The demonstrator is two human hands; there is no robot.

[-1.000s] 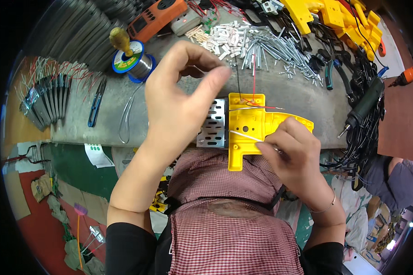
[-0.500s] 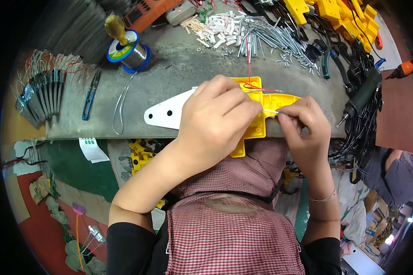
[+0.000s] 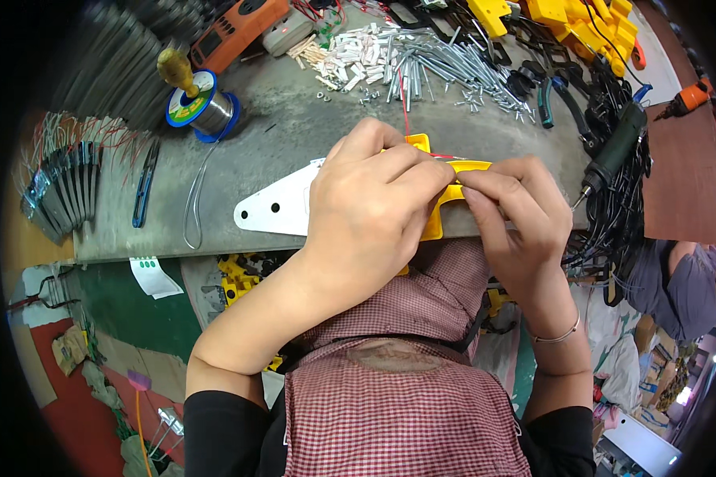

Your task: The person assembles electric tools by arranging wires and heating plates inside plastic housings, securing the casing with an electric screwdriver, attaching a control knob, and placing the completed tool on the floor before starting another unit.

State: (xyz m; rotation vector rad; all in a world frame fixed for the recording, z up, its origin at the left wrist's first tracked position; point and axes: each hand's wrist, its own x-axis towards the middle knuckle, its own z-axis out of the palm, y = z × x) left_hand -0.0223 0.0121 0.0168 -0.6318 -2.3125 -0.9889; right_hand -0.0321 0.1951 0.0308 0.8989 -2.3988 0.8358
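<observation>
At the bench's front edge lies a yellow plastic housing (image 3: pixel 433 226) with a handle-like curved arm (image 3: pixel 471 167). A white tapered plate (image 3: pixel 275 208) with two dark holes sticks out to its left. My left hand (image 3: pixel 370 203) covers much of the housing, its thumb and index finger closed in a pinch over the curved arm. Close against those fingertips, my right hand (image 3: pixel 525 208) is also pinched. Whatever sits between the fingertips is hidden. A thin red wire (image 3: pixel 406 111) rises from the housing, and another red wire shows beside the left fingers.
Behind lie white sleeves (image 3: pixel 356 60), long screws (image 3: pixel 445 63) and an orange meter (image 3: pixel 235 32). A solder spool (image 3: pixel 213 115) and a blue cutter (image 3: pixel 144 187) are at left. A dark green electric screwdriver (image 3: pixel 616 147), pliers (image 3: pixel 545 103) and black cables are at right.
Both hands' fingertips have come together over the housing's curved arm. The thin white piece seen between them before is now hidden. The whole view has shifted slightly.
</observation>
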